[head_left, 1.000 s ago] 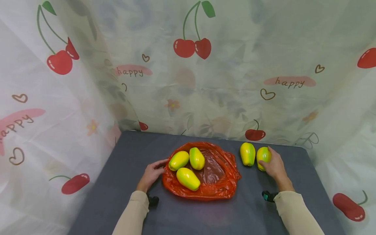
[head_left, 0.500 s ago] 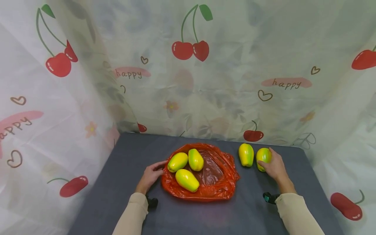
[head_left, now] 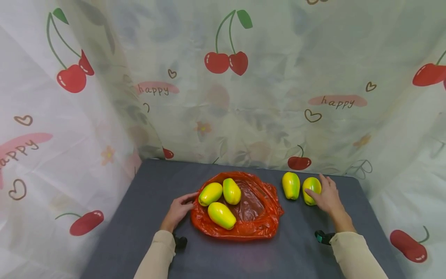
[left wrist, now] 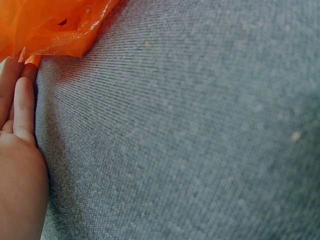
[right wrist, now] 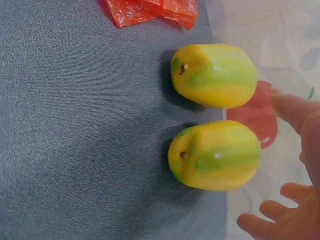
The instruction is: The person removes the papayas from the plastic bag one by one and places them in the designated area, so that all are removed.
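A red plastic bag (head_left: 244, 234) lies spread open on the dark grey table, with three yellow-green papayas (head_left: 222, 215) in its left part. At the bag's left rim my left hand (head_left: 177, 211) pinches the film between thumb and fingers; the left wrist view shows the orange-red film (left wrist: 55, 42) creased at the fingertips. Two more papayas stand to the right of the bag, the left one (head_left: 290, 186) beside the right one (head_left: 311, 191). Around that right papaya my right hand (head_left: 329, 195) has its fingers spread, apart from the fruit in the right wrist view.
The grey table (head_left: 265, 259) ends at a pale curtain (head_left: 258, 116) printed with cherries and hearts, which hangs behind and at both sides. A dark wrist camera (head_left: 324, 237) is strapped on my right wrist, another (head_left: 180, 242) on my left.
The right hand has loosened from the right papaya, its fingers opening and moving slightly to the right. My left hand keeps its place at the bag. The head view has shifted slightly.
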A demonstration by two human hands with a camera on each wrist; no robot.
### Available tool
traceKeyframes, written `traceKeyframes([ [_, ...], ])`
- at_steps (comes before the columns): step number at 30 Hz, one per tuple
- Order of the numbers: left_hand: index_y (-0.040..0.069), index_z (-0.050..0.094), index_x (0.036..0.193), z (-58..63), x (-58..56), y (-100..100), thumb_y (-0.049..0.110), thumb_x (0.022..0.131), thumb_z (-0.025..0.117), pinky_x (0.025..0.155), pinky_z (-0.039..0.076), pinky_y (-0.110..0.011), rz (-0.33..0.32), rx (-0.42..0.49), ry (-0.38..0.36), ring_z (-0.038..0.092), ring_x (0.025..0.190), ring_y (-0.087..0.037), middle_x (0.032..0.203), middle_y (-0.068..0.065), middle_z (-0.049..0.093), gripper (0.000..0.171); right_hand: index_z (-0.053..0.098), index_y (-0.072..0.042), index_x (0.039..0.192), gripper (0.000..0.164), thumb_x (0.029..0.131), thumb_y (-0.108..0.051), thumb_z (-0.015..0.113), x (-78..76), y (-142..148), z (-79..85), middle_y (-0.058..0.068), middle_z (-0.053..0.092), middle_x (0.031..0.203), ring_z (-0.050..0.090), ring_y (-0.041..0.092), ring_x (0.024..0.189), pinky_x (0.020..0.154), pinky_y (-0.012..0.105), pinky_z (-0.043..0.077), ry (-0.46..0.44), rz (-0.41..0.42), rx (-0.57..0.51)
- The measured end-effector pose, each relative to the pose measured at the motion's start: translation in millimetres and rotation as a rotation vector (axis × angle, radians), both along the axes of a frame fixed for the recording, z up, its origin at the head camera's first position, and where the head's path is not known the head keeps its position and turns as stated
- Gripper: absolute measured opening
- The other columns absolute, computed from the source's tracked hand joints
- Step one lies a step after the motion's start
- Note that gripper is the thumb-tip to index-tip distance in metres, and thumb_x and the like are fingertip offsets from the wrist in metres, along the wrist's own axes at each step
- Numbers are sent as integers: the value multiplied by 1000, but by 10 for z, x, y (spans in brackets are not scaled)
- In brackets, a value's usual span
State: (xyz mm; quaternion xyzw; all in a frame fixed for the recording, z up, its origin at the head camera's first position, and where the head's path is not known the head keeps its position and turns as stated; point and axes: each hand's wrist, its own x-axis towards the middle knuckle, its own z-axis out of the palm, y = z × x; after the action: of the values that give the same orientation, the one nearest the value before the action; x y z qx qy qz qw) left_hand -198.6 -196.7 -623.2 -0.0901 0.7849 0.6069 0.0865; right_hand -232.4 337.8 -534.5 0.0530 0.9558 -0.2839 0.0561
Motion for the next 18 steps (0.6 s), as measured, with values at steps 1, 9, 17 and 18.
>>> traceKeyframes([
  [1, 25, 70, 132, -6, -2, -2, 10, 90, 69, 119, 41, -51, 1, 3, 0, 55, 139, -27, 145, -4, 63, 45, 4, 1, 162, 99, 98, -51, 59, 7, -14, 19, 40, 0, 163, 10, 67, 144, 113, 81, 19, 0, -1, 4],
  [9, 25, 70, 133, -11, -10, -2, 11, 90, 69, 119, 40, -50, -5, 11, 7, 54, 140, -26, 146, -4, 62, 45, 2, -3, 163, 103, 97, -64, 52, 39, -162, 90, 40, -4, 163, 8, 70, 142, 110, 83, 20, 10, 0, 72],
  [17, 26, 70, 133, -10, -13, -2, 11, 90, 69, 120, 40, -51, 0, 2, -5, 53, 141, -27, 146, -4, 62, 45, 6, -5, 164, 105, 94, -72, 48, 97, -349, 161, 36, -6, 166, 3, 67, 147, 115, 81, 10, 59, 66, 148],
  [18, 26, 70, 132, -10, -12, -4, 11, 90, 69, 120, 40, -51, 1, 2, -9, 53, 141, -27, 146, -3, 62, 45, 7, -6, 164, 105, 94, -72, 47, 109, -372, 170, 36, -6, 166, 2, 67, 147, 115, 81, 8, 68, 78, 158],
])
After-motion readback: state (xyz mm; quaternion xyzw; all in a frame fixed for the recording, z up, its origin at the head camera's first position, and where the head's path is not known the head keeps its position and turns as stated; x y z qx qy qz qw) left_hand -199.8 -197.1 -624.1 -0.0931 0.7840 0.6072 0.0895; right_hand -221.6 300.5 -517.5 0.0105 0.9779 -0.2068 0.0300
